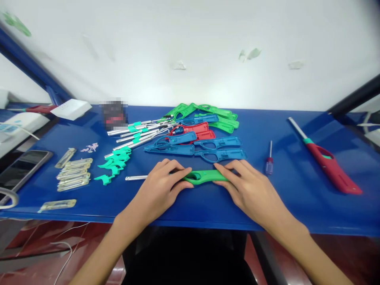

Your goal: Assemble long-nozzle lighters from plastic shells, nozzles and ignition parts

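A green lighter is held crosswise near the front edge of the blue table; whether its underside is touching the tabletop cannot be told. Its handle is bright, smooth and slightly glossy, with a rounded finger loop towards the left end. A straight, silvery metal rod is seen emerging beyond the left hand, pointed left and lined up with the handle; the join between them is hidden by the fingers.

The loop end is pinched narrowly between the left thumb and fingers. The opposite end of the handle is gripped likewise by the right hand, so that its tip is covered.

Just behind the lighter, blue half-shells are laid out, with red half-shells and green half-shells heaped farther back. To their left, metal tubes with wires are bundled, and teal triggers are piled. Translucent capsules are grouped farther left, near a phone. On the right, a small screwdriver and a red lighter are placed well apart.
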Demonstrator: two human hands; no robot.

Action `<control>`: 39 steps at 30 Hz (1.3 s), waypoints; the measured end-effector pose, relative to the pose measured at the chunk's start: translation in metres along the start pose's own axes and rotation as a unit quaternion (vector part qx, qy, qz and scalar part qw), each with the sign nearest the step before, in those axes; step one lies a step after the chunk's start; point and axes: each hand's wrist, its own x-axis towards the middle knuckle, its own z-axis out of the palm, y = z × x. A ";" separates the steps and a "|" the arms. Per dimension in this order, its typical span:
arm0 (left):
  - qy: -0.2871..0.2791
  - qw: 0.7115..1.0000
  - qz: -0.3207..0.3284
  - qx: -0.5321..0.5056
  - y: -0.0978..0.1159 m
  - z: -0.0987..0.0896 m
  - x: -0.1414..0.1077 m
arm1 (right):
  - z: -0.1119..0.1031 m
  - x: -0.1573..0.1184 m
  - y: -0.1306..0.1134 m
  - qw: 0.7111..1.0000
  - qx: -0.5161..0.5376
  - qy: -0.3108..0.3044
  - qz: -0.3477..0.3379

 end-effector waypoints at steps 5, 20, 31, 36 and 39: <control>0.014 0.999 -0.039 -0.036 -0.002 0.002 0.000 | 0.003 -0.012 -0.004 1.000 0.016 0.000 0.016; 0.004 0.995 -0.073 -0.065 0.002 -0.002 -0.003 | 0.000 -0.019 -0.006 0.975 0.181 0.009 0.131; 0.011 0.996 -0.076 -0.053 0.000 0.002 -0.007 | -0.006 -0.019 -0.002 0.950 0.269 0.034 0.154; 0.016 0.996 -0.066 -0.052 -0.002 0.002 -0.007 | 0.000 -0.019 0.002 0.945 0.288 0.040 0.149; 0.015 0.996 -0.064 -0.057 -0.004 0.002 -0.007 | 0.002 -0.018 0.001 0.945 0.287 0.049 0.146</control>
